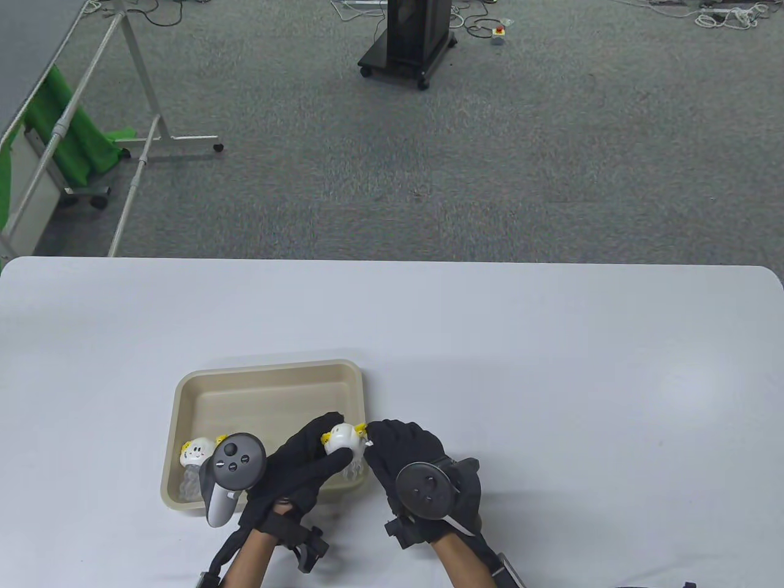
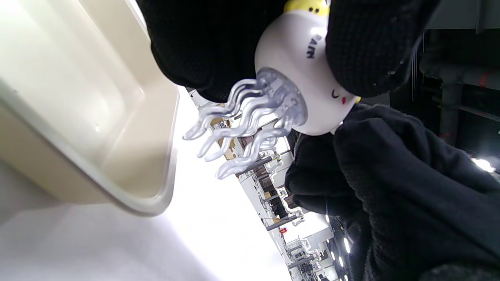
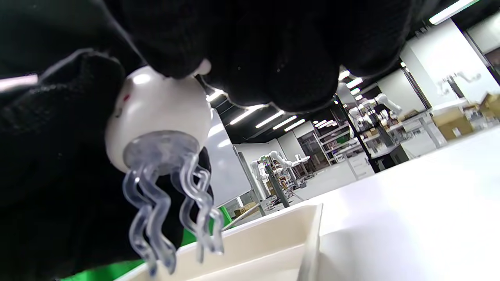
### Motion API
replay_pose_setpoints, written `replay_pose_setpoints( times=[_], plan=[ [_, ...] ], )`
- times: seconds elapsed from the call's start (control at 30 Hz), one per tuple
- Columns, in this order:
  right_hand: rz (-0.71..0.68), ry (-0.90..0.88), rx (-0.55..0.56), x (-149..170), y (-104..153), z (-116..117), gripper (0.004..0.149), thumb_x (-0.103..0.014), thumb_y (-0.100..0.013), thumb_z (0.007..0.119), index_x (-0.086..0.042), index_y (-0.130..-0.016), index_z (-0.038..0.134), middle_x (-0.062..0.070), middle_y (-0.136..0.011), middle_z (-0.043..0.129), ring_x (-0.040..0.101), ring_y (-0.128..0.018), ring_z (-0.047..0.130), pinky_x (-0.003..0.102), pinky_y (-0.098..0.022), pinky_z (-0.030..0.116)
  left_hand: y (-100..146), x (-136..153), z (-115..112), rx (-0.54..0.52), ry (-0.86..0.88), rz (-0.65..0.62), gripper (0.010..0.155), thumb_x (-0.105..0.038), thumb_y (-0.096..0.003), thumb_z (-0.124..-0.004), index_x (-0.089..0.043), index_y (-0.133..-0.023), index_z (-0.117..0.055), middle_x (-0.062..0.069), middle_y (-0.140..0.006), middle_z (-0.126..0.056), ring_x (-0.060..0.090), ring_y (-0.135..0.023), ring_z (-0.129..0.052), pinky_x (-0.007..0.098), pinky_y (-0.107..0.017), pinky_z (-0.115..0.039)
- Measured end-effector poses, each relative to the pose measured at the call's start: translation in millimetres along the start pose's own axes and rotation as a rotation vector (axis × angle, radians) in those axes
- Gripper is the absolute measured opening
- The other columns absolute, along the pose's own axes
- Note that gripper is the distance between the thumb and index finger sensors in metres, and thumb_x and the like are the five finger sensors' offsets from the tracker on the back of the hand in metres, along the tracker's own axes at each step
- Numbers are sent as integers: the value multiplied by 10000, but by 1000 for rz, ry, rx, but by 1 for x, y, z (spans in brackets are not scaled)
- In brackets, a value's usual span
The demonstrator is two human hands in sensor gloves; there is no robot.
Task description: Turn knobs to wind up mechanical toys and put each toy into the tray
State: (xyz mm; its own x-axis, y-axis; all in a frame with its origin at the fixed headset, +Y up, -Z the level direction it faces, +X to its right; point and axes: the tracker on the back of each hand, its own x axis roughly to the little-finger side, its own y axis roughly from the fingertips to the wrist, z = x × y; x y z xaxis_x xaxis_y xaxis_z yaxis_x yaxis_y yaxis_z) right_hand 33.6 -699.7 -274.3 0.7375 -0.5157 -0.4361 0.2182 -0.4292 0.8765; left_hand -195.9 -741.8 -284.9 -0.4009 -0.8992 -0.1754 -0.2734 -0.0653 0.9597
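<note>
Left hand [image 1: 300,465] grips the jellyfish toy [image 1: 344,442] by its white dome, above the tray's near right corner. Right hand [image 1: 401,450] pinches at its side (knob hidden). Likely light, smooth hard plastic; clear tentacles look thin, avoid them. Beyond, tray [image 1: 269,371] holds another toy [image 1: 195,456].

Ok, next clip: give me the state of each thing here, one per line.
Held jellyfish toy: lifted above the tray's near right corner, tentacles hanging free.
Left hand: fingers curled round the toy's white body.
Right hand: fingers on the toy's right side; whether they pinch the knob is hidden.
Second jellyfish toy: lying in the tray.
Tray: on the table, holding one toy.
</note>
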Motion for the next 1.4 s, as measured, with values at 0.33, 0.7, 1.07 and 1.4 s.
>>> replay_pose_setpoints(
  times=[0.33, 0.7, 1.07, 1.4],
  plan=[
    [567, -728, -152, 52, -1, 16, 397, -398, -415, 815, -65, -609, 909, 125, -446, 995, 249, -259, 990, 448, -250, 852, -1, -6, -4, 18, -32, -34, 747, -532, -463, -850, -223, -1116, -661, 36, -1052, -788, 278, -947, -906, 387, -716, -831],
    [681, -817, -253, 57, 5, 22, 409, -431, -453, 769, -84, -647, 865, 94, -489, 975, 241, -304, 979, 443, -288, 841, -1, -9, -4, -18, -123, -48, 745, -539, -461, -847, -222, -1112, -671, 38, -1042, -801, 277, -933, -918, 388, -701, -839],
    [102, -64, -25, 2, 0, 2, 674, -463, -401, 821, -110, -948, 647, 154, -926, 758, 364, -731, 849, 528, -598, 714, 2, 1, 9, -91, -34, -10, 746, -541, -463, -846, -211, -1109, -673, 45, -1035, -803, 287, -923, -919, 392, -693, -838],
    [1, 124, -5, -12, 7, 12, 579, -409, -426, 791, -138, -926, 685, 126, -912, 788, 346, -739, 858, 519, -620, 712, 1, 1, 5, -74, -52, -12, 745, -543, -461, -846, -213, -1107, -677, 46, -1033, -806, 287, -921, -921, 391, -691, -840]
  ],
)
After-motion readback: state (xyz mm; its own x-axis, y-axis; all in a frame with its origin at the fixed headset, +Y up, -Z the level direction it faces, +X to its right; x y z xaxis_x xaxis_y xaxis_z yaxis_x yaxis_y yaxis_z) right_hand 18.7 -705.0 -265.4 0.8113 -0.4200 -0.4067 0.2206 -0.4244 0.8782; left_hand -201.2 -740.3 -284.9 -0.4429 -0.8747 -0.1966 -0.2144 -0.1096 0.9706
